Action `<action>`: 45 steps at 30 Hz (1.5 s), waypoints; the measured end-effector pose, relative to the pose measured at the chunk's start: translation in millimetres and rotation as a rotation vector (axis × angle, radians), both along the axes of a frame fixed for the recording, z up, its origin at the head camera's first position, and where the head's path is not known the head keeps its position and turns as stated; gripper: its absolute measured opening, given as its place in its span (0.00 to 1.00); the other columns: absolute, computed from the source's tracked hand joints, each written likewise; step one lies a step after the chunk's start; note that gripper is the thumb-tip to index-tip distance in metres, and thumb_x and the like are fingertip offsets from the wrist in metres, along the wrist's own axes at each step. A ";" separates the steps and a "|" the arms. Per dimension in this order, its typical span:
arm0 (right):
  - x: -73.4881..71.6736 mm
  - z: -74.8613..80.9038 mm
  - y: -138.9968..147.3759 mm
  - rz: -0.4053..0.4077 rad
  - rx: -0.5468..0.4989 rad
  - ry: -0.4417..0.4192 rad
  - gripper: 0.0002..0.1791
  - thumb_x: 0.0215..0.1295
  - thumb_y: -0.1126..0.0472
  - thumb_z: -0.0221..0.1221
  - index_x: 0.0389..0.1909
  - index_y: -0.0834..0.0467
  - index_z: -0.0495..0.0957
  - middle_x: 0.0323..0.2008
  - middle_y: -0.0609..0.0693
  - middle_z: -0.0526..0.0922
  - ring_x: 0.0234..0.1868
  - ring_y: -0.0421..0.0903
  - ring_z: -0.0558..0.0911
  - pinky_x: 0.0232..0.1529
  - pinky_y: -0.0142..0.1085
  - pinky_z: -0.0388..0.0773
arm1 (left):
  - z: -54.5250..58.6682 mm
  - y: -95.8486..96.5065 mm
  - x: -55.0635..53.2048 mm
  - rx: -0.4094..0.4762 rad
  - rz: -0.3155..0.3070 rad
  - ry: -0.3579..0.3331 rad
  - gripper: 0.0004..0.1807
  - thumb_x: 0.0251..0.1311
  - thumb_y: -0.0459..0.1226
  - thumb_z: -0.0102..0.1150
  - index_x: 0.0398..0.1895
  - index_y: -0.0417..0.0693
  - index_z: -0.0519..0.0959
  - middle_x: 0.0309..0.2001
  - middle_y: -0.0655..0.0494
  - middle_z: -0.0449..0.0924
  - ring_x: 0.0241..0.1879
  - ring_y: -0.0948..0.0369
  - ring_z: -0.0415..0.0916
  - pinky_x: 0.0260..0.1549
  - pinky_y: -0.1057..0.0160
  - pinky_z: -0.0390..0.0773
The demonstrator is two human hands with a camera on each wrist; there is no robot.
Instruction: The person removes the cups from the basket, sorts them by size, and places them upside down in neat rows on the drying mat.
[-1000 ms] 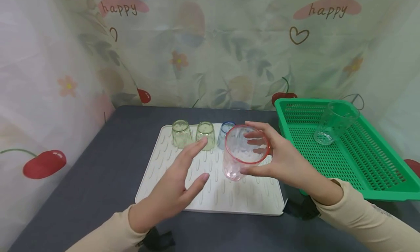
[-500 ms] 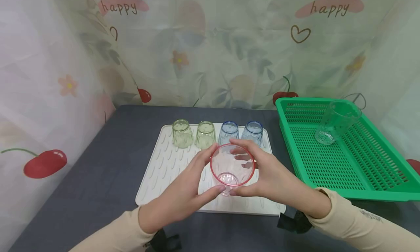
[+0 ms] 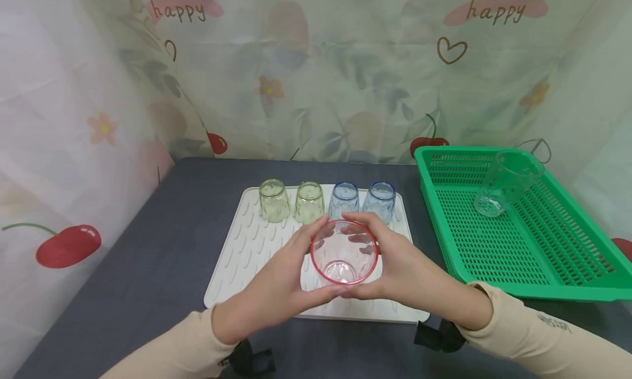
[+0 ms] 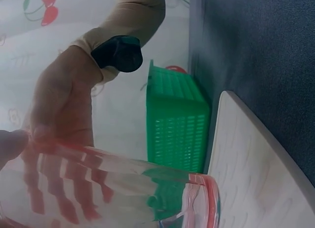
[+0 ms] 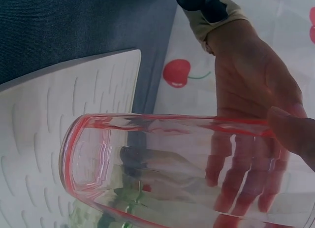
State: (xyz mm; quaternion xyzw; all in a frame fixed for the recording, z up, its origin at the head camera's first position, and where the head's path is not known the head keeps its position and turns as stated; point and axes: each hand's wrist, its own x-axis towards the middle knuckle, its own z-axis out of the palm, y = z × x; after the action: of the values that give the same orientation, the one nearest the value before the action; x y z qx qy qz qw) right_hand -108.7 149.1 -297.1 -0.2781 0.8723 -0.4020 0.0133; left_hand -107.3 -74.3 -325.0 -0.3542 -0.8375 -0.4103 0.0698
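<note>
A clear pink glass with a red rim [image 3: 343,253] is held upright between both hands, mouth toward the head camera. My left hand [image 3: 276,280] curls round its left side, and my right hand [image 3: 402,264] grips the right side, the thumbs meeting at the near rim. In the right wrist view the glass [image 5: 147,159] shows its thick base over the white drying mat [image 5: 29,139]. Behind it on the mat, two green glasses [image 3: 274,202] [image 3: 309,203] and two blue glasses [image 3: 344,199] [image 3: 379,199] stand upside down in a row.
A green plastic basket [image 3: 494,287] stands at the right of the dark table [image 3: 123,269]. Inside, toward its back right, a tall clear glass [image 3: 508,181] leans. A patterned curtain [image 3: 345,72] hangs behind and beside the table.
The right hand has brought the red-rimmed glass left and toward the body. My left hand, apart from it at first, has come in and now holds it too.
</note>
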 end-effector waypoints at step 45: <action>-7.0 -43.7 9.9 0.057 -0.054 -0.167 0.36 0.46 0.52 0.76 0.57 0.47 0.70 0.51 0.40 0.79 0.52 0.43 0.79 0.53 0.49 0.79 | 23.9 -15.7 1.8 0.382 -0.175 0.075 0.45 0.45 0.37 0.76 0.67 0.39 0.63 0.59 0.44 0.75 0.59 0.52 0.75 0.53 0.56 0.78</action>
State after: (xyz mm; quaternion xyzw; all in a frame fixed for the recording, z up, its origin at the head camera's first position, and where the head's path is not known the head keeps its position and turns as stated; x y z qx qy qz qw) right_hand -115.7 159.1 -340.8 -0.2685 0.8488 -0.4465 0.0900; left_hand -105.5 -90.0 -301.1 -0.4209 -0.7075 -0.5525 0.1310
